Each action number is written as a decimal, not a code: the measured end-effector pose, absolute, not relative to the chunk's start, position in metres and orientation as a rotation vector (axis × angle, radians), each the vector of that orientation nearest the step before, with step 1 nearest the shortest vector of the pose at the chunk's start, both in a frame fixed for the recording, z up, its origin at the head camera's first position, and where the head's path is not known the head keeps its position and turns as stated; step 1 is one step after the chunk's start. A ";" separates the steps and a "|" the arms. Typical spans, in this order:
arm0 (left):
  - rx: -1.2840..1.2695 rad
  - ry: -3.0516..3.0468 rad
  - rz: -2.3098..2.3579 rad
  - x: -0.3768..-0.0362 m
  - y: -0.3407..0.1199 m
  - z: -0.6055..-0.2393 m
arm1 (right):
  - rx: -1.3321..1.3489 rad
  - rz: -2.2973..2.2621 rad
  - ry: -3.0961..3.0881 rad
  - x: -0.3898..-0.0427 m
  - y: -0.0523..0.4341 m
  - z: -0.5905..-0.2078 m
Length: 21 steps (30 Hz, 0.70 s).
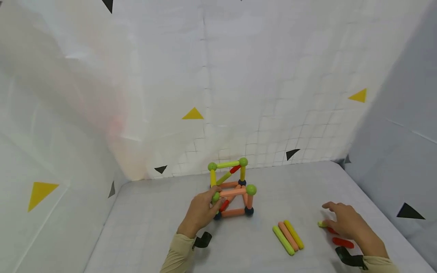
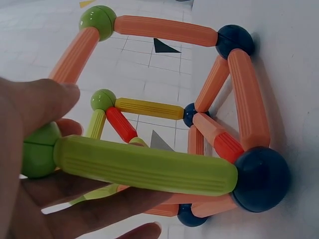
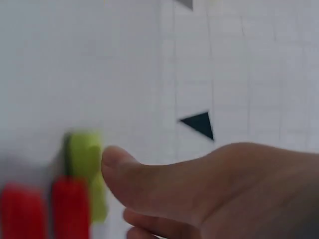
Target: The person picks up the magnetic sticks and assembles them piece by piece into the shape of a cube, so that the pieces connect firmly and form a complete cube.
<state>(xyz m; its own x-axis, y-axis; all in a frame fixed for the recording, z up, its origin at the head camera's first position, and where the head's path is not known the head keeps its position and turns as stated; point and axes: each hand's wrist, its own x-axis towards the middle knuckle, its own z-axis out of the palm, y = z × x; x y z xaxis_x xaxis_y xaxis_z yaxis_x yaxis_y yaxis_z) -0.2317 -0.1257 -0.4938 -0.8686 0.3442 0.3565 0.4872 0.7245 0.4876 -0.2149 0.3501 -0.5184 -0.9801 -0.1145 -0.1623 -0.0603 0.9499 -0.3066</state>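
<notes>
A box-like frame of magnetic sticks and balls stands on the table, with green balls on top and dark blue balls at the base. My left hand grips its near left top corner; in the left wrist view, the thumb and fingers are around a green ball beside a green stick. Over at the right, my right hand is above a yellow-green stick and red sticks, thumb and forefinger apart. The right wrist view has the thumb tip beside the yellow-green stick; contact is unclear.
Between the hands lie a green stick, a salmon stick and a yellow stick, side by side. White sheeting with black and yellow triangles rises behind the table and at both sides.
</notes>
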 end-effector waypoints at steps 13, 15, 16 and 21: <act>-0.647 -2.702 -0.866 -0.232 -0.130 -0.493 | -0.062 -0.614 2.853 -0.208 0.355 -0.534; -0.650 -2.714 -0.868 -0.232 -0.129 -0.492 | -0.057 -0.644 2.860 -0.207 0.353 -0.534; -0.651 -2.720 -0.874 -0.232 -0.129 -0.492 | -0.065 -0.667 2.867 -0.206 0.352 -0.534; -0.654 -2.753 -0.909 -0.230 -0.129 -0.489 | -0.153 -0.775 2.960 -0.205 0.340 -0.535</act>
<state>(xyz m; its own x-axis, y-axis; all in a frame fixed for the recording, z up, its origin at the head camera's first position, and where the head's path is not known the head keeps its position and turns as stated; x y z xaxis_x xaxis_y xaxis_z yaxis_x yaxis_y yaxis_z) -0.2304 -0.1288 -0.4895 -0.8895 0.3535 0.2895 0.4564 0.7180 0.5255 -0.2046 0.3398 -0.5346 -0.9919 -0.1164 -0.0501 -0.0769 0.8673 -0.4919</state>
